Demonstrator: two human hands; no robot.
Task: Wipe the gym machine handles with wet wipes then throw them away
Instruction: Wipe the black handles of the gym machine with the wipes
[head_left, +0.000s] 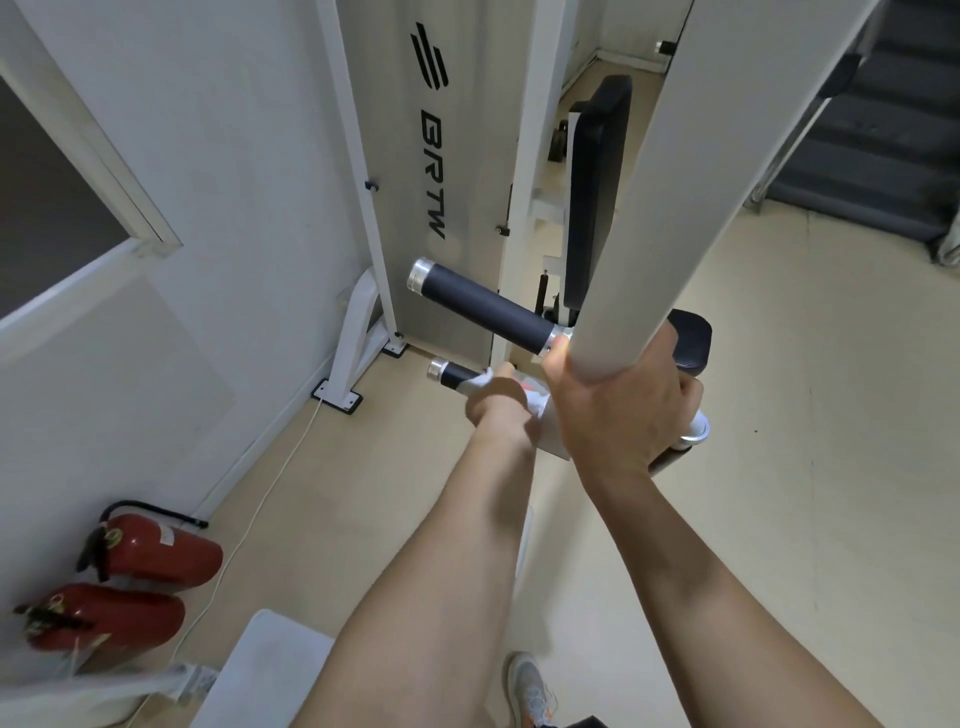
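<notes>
Two black handles with silver end caps stick out to the left from the white machine arm (691, 171). The upper handle (483, 304) is bare. Around the lower handle (457, 373), my left hand (498, 402) grips with a white wet wipe (480, 383) wrapped between palm and grip. My right hand (618, 410) grips the bottom end of the white machine arm, just right of the left hand. Part of the lower handle is hidden under my left hand.
The grey weight-stack cover (431, 171) and white frame stand behind the handles. A black padded seat and backrest (597, 208) sit to the right. Two red fire extinguishers (150, 551) lie on the floor at lower left beside a white cable. Dark stairs (883, 130) rise at upper right.
</notes>
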